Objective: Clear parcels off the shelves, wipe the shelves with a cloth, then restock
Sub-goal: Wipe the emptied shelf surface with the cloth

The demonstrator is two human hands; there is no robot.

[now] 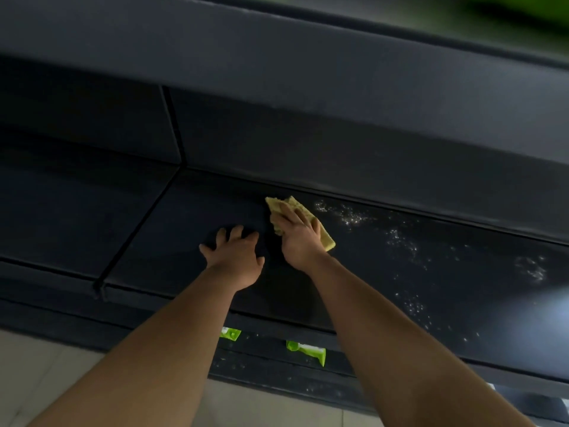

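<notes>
Cloth: a yellow cloth (294, 203) lies flat on the dark shelf (172, 229), near the shelf's back edge.
Long axis: it runs on a diagonal, from a far-left corner by the back wall to a near-right corner that points toward the shelf's front.
Right hand: the right hand (300, 238) lies on top of the cloth's middle; both ends stick out past it.
Right grip: fingers lie straight and pressed flat on the cloth, not curled round it.
Left hand: the left hand (235, 258) rests palm down on bare shelf just left of the cloth, apart from it.
Left grip: fingers are spread and straight, holding nothing.
Specks: white specks (351, 215) are scattered over the shelf to the right of the cloth.
Seam: a seam (138, 229) between shelf panels runs to the left of both hands.
Above: an upper shelf (277, 41) overhangs the space.
Below: 2 green packets (308, 351) show on a lower shelf (277, 369), partly hidden by the forearms.
Floor: pale floor (46, 380) at lower left.
</notes>
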